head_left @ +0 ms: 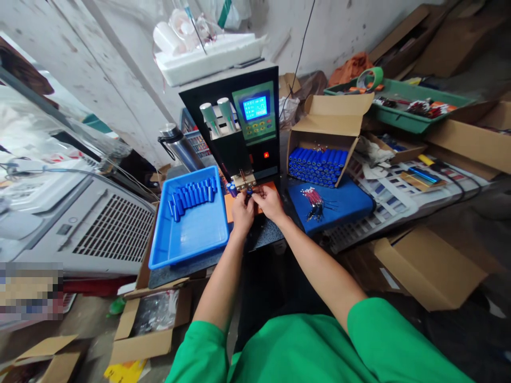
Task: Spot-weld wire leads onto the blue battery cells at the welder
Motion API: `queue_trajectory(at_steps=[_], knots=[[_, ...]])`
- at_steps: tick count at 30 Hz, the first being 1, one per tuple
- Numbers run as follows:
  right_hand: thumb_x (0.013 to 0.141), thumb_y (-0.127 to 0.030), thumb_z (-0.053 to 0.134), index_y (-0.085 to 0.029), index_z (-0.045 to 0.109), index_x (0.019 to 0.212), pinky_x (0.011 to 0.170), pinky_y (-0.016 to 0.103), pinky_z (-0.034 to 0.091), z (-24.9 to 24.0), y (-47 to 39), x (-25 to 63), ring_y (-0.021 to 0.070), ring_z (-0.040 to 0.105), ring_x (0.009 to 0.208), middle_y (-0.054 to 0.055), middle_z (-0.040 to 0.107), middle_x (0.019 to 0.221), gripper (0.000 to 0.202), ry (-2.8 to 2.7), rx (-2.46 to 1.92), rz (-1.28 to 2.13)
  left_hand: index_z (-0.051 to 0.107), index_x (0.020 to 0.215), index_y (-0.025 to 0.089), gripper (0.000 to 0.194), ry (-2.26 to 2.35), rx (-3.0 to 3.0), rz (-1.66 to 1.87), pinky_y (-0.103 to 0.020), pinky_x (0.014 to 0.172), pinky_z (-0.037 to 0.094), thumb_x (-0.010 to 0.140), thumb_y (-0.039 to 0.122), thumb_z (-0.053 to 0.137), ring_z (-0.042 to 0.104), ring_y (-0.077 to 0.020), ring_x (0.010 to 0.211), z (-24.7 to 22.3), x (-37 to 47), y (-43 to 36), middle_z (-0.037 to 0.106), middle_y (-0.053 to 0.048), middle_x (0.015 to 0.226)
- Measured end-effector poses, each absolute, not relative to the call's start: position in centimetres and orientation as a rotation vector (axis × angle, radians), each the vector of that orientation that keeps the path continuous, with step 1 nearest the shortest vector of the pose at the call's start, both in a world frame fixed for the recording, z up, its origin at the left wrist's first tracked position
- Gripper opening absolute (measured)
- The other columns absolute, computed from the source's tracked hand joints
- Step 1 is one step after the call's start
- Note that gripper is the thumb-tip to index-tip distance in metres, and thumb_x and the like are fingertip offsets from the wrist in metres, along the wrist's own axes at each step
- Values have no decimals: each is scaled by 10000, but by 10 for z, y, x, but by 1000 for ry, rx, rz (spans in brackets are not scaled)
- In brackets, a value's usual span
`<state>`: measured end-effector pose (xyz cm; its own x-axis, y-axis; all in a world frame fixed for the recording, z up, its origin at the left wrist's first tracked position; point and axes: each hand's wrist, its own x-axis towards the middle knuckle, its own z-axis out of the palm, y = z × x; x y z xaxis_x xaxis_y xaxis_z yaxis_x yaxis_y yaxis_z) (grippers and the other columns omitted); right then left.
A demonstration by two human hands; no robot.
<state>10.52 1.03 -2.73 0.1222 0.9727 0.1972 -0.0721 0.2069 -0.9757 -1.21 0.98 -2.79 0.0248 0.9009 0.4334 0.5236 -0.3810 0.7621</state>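
Observation:
A black spot-welding machine [255, 135] with a lit blue screen stands at the centre. Under its electrodes, my left hand [242, 208] and my right hand [268, 202] meet with fingers pinched on a small blue cell [249, 192]. Some of the cell is covered by my fingertips. Another blue cell [231, 188] stands just left of them, by the orange plate [261, 199]. A blue tray [197, 232] on the left holds a row of blue cells [191, 197]. Right of the machine, red and black wires [314, 202] lie on a blue pad [339, 206].
An open cardboard box [339, 109] of stacked blue cells stands behind the pad. A metal flask [181, 146] is behind the tray. Further right is a green tray [423, 123] with wires and tape. Several cardboard boxes [433, 266] lie lower down on both sides.

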Motion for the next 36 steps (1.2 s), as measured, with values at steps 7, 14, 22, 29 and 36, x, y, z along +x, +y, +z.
queue_trajectory(at_steps=[7, 14, 22, 29, 36], knots=[[789, -336, 623, -187, 634, 866, 686, 272, 524, -25, 2, 108, 167, 644, 700, 17, 687, 770, 168, -1199, -1127, 944, 669, 1060, 185, 192, 1469, 1905, 1303, -319, 780, 503, 911, 281, 595, 636, -195, 828, -29, -15, 8, 674, -61, 893], [870, -394, 627, -183, 701, 834, 670, 264, 473, -9, -18, 109, 176, 628, 677, 31, 689, 715, 227, -1330, -1337, 705, 675, 987, 190, 145, 1461, 2118, 1337, -312, 774, 505, 901, 286, 608, 615, -198, 873, -28, -15, 5, 643, -82, 956], [958, -388, 557, -180, 749, 940, 739, 276, 516, -5, -11, 134, 185, 650, 733, 61, 731, 820, 284, -1221, -1450, 565, 675, 1056, 194, 270, 1433, 2227, 1342, -328, 794, 514, 885, 397, 625, 641, -203, 861, -24, -17, 9, 664, -79, 994], [1021, -340, 478, -128, 656, 1323, 991, 359, 486, 17, 9, 236, 258, 636, 1040, 172, 666, 1126, 409, -1419, -1618, 18, 704, 962, 202, 247, 1451, 2253, 1305, -317, 747, 483, 912, 408, 575, 652, -210, 829, -19, -16, 8, 694, -67, 899], [1016, -170, 415, -74, 612, 1353, 957, 384, 484, 51, 40, 279, 309, 568, 1148, 226, 630, 1186, 402, -1710, -2073, -276, 711, 970, 206, 241, 1444, 2290, 1309, -316, 752, 481, 927, 389, 560, 664, -213, 849, -20, -17, 9, 712, -69, 927]])
